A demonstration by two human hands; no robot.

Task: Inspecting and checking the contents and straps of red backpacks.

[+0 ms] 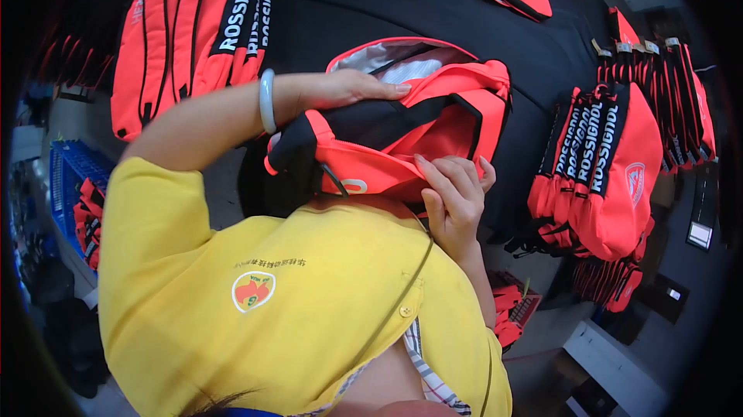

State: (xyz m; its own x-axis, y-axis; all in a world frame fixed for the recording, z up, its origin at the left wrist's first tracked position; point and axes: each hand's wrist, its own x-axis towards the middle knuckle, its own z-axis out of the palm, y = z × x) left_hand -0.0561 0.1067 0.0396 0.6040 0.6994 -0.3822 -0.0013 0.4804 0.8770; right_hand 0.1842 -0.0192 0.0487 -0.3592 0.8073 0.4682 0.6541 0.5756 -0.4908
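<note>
- Head view: the left hand (344, 90) lies flat, fingers stretched out and together, pressing on the top of an orange and black backpack (402, 135) held against the person's chest at the near edge of a black table (340, 15).
- The right hand (453, 196) curls at the pack's lower right edge, fingertips pinching the orange fabric just beside a zip line; a thin black pull cord (334, 181) hangs near the pack's lower left.
- The pack's mouth is open on the far side, showing a pale grey lining (387, 57).
- As a judgement, the handling goes best if the flat left hand keeps the body from sliding while the right hand keeps its pinch close to the seam, so the fabric stays taut and does not bunch.
- Far left, a finished orange backpack (174, 34) lies flat, its black straps bearing white lettering.
- Right, a stack of orange packs (611, 177) stands on edge, with black lettered straps and a small pale shield-shaped badge.
- Far right, a white rectangular tag (700, 234) hangs on a dark strip.
- Near left, a blue crate (70, 177) holds more orange pieces.
- The person's yellow shirt (294, 301) carries a round badge in red, white and green.
</note>
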